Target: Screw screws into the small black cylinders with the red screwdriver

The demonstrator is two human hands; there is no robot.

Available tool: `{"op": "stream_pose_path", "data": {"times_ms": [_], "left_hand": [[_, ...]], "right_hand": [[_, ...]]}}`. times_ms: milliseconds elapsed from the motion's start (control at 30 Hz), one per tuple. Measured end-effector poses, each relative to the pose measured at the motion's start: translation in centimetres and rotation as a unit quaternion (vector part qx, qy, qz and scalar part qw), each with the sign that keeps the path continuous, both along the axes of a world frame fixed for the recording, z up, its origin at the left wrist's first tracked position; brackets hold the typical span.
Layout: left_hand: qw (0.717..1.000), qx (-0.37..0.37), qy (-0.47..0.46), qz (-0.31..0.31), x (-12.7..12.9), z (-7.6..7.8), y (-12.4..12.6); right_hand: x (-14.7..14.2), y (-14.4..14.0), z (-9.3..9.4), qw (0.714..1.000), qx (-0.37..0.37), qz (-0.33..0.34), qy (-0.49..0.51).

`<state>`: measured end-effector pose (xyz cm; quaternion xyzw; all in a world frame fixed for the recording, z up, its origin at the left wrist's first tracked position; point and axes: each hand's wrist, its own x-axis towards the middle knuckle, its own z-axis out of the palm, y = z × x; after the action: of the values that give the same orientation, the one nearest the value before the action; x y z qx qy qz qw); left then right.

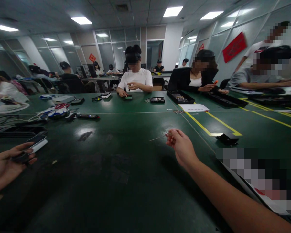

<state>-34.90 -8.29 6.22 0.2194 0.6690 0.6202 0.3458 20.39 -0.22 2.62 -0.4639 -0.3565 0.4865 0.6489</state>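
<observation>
My right hand (181,147) is stretched out over the dark green table (126,168), pinching a thin screwdriver (160,137) whose slim shaft points left. My left hand (5,165) sits at the left edge, fingers curled around a small dark object (20,158). A phone (38,142) lies flat just beyond the left hand's fingertips.
A small black part (227,139) rests right of my right hand by yellow tape lines (203,127). Cables, red-handled scissors (61,105) and a pen (88,116) lie far left. Black trays (179,96) and seated people line the far side. A blurred patch covers the lower right.
</observation>
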Motion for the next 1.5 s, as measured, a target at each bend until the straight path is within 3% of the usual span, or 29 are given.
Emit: {"op": "stream_pose_path", "data": {"times_ms": [100,267,433,567,700,867,1067,1233,1367,1500], "left_hand": [[0.999,0.023,0.032,-0.036,0.3,-0.2,0.3],[0.999,0.013,0.02,0.045,1.5,0.5,1.1],[0.999,0.017,0.026,0.023,1.3,0.5,0.7],[0.998,0.012,0.042,-0.038,1.5,0.4,0.1],[1.0,0.01,0.021,-0.004,3.7,1.1,0.6],[0.999,0.019,-0.022,0.015,8.3,2.2,2.6],[0.987,0.044,-0.038,-0.15,14.7,1.3,5.1],[0.952,0.079,-0.045,-0.293,21.2,-0.6,7.1],[0.902,0.094,-0.052,-0.417,26.5,-1.5,7.8],[0.877,0.104,-0.033,-0.468,30.9,-2.0,8.1]], "right_hand": [[0.0,-0.1,0.1,1.0,0.004,0.006,0.0],[0.0,-0.3,0.1,1.0,0.0,0.009,-0.009],[-0.1,-0.3,0.3,1.0,0.0,0.013,-0.01],[-0.1,-0.5,0.4,1.0,-0.002,0.019,-0.014],[-0.2,-0.6,0.4,0.999,-0.006,0.026,-0.031],[-0.4,-0.8,0.5,0.997,-0.002,0.038,-0.074],[-0.6,-0.8,0.3,0.991,0.011,0.072,-0.114],[-0.7,-0.7,-0.2,0.986,-0.008,0.093,-0.135],[-0.6,-0.9,-0.4,0.973,0.009,0.12,-0.196],[-0.7,-1.2,-0.4,0.938,0.016,0.167,-0.303]]}}
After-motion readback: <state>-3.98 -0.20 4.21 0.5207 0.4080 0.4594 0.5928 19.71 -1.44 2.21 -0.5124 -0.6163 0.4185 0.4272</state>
